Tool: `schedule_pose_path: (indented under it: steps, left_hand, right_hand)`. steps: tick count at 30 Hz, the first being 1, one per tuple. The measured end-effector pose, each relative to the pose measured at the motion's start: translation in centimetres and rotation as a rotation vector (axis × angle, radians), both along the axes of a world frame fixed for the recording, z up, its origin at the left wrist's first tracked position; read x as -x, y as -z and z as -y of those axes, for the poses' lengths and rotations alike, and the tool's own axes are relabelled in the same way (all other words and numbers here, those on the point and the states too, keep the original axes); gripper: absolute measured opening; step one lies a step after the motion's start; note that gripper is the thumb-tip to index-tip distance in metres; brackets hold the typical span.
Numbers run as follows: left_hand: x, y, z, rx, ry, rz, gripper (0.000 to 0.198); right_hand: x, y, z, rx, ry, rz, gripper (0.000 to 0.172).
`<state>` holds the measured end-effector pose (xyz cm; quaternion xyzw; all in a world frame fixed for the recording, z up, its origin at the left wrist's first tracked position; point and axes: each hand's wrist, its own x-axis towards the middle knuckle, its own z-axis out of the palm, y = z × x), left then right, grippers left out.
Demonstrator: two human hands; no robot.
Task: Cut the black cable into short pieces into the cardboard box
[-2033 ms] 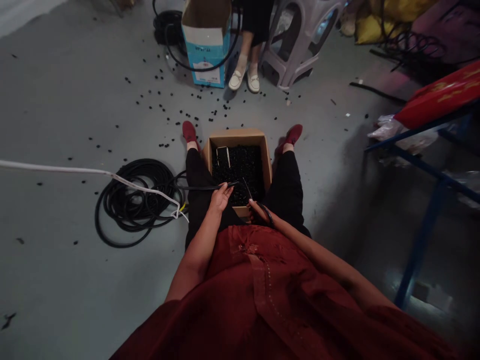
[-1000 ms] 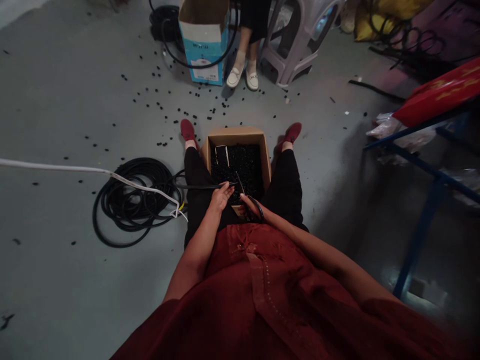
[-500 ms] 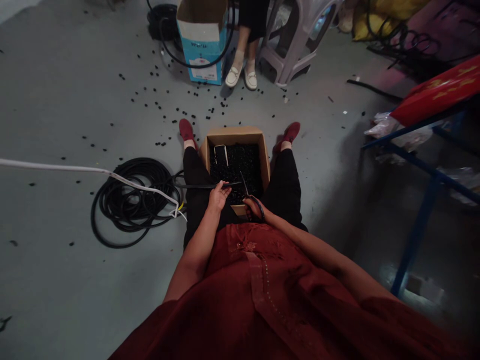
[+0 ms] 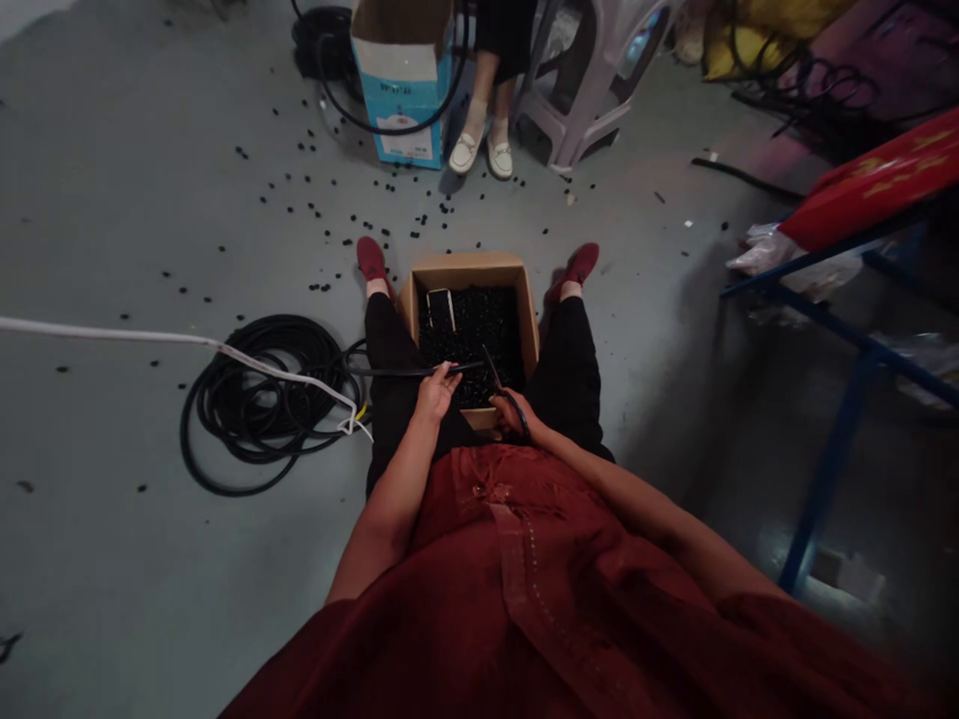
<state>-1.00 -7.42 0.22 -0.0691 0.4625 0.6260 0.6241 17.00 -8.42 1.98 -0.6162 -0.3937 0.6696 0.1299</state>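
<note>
A grey concrete floor [image 4: 142, 569] carries the items in this area. Small black pellets [image 4: 339, 205] lie scattered across it. A coil of black cable [image 4: 259, 394] lies flat at left. An open cardboard box [image 4: 469, 268] sits at centre. A blue-and-white carton [image 4: 401, 110] and a pale plastic stool [image 4: 591, 105] stand farther forward.

Since 1 s ago, the scissors [image 4: 490, 369] have been shifted slightly rightward by the right hand [image 4: 509, 414], off the cable end [image 4: 471, 365], and the box [image 4: 465, 263] is seen slightly higher in view.
</note>
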Motion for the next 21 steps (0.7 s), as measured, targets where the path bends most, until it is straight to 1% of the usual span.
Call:
schedule_pose_path:
  steps: [2,5,11,14,17,21]
  left_hand:
    - [0.0,0.0,0.0,-0.001,-0.009,0.004,0.01]
    - [0.2,-0.1,-0.1,-0.006,-0.021,0.013,0.009]
    - [0.6,-0.4,-0.2,-0.039,-0.055,0.053,0.013]
    - [0.6,-0.5,-0.2,-0.027,-0.052,0.056,0.015]
    - [0.6,-0.5,-0.2,-0.011,-0.05,0.052,0.011]
    - [0.6,-0.4,-0.2,-0.008,-0.054,0.054,0.008]
  right_hand:
    - [-0.2,-0.3,0.1,-0.011,0.032,0.011,0.018]
    - [-0.5,-0.8,0.4,0.021,0.054,-0.037,0.022]
    - [-1.4,-1.9,0.9,0.098,0.022,-0.104,0.039]
    - [-1.7,-2.3,0.9,0.073,0.017,-0.111,0.043]
    - [-1.9,-2.6,0.7,0.044,-0.022,-0.078,0.046]
    - [-1.9,-2.3,0.6,-0.015,-0.053,0.013,0.048]
